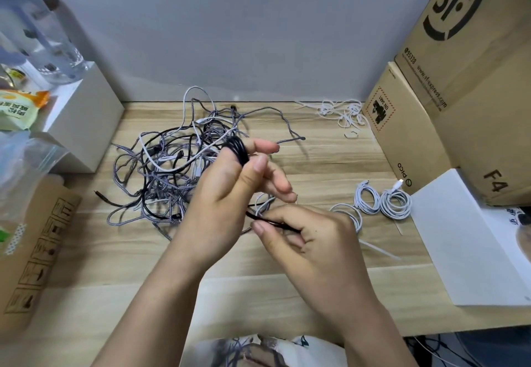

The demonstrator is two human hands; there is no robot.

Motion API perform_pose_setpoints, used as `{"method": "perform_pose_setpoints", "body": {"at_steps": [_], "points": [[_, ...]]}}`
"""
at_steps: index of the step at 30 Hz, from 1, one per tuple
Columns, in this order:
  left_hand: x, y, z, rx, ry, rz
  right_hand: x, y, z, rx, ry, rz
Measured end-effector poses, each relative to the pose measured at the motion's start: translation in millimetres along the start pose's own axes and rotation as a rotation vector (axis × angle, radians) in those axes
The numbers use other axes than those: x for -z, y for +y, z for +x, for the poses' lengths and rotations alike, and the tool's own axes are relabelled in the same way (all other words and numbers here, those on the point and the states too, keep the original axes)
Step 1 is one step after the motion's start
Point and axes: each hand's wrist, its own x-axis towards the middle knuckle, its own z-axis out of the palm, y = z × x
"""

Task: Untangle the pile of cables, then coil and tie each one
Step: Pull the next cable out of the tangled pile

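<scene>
Wood-grain surface [287, 295] with stacked cardboard boxes [459, 79] on the right, a white box [86, 114] on the left, snack packet [20, 108] and clear bottles [43, 36] on it.

You face a plain grey wall [230, 22] behind a light wood-grain desk [330, 160]. Stacked cardboard boxes [465, 79] flank your right; a white box [86, 114] sits left.
</scene>
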Motion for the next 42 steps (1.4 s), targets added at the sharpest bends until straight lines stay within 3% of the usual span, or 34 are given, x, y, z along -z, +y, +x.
{"method": "perform_pose_setpoints", "body": {"at_steps": [4, 12, 19, 25, 29, 32, 36, 38, 42], "points": [[2.2, -1.6, -4.3, 0.073, -0.072, 0.253, 5.5, -1.0, 1.7, 0.076, 0.09, -0.022], [-0.1, 2.0, -9.4, 0.149, -0.26, 0.322, 16.2, -2.0, 4.0, 0.173, 0.241, 0.118], [11.1, 14.2, -9.2, 0.259, -0.642, -0.152, 23.8, 1.0, 6.6, 0.124, 0.208, 0.324], [1.8, 16.1, -6.5, 0.103, -0.69, -0.685, 10.1, 5.6, 8.8, -0.042, 0.086, 0.548], [-6.9, 18.0, -1.0, 0.053, -0.575, -0.89, -0.4, 7.2, 7.8, -0.147, -0.037, 0.502], [-14.3, 16.8, 1.1, 0.035, -0.357, -0.879, -2.0, 7.5, 8.8, -0.184, -0.067, 0.417], [-18.4, 8.4, 7.9, 0.055, 0.065, -0.503, -5.3, 7.6, 3.5, -0.188, -0.133, 0.211], [-16.5, 0.5, 10.0, 0.032, 0.126, -0.316, -4.5, 6.7, 0.6, -0.171, -0.117, 0.123], [-11.4, -9.9, 7.0, 0.063, 0.091, 0.058, -0.3, 8.2, 0.1, -0.113, -0.07, 0.025]]}}
